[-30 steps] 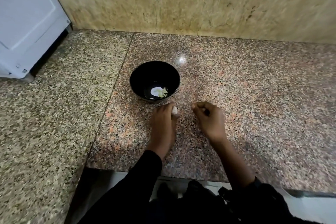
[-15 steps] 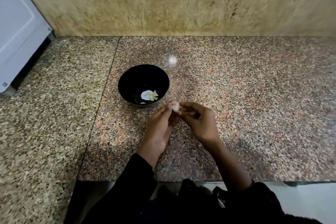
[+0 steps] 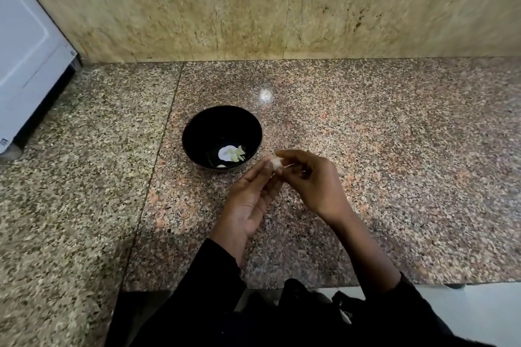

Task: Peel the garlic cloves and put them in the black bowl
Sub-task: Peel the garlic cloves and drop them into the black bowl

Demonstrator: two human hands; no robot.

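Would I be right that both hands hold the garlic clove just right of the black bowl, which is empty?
Not quite: the head view shows the bowl already holds pale pieces. Both hands, left and right, do hold the clove just right of it.

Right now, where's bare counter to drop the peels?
Bare granite right of the black bowl, out to the wall, and left of it toward the white appliance. Crowded just in front of the bowl: both hands pinch the garlic clove.

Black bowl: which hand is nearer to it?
Left. The left hand sits just below the black bowl, close to its rim; the right hand lies further right. Both pinch the garlic clove.
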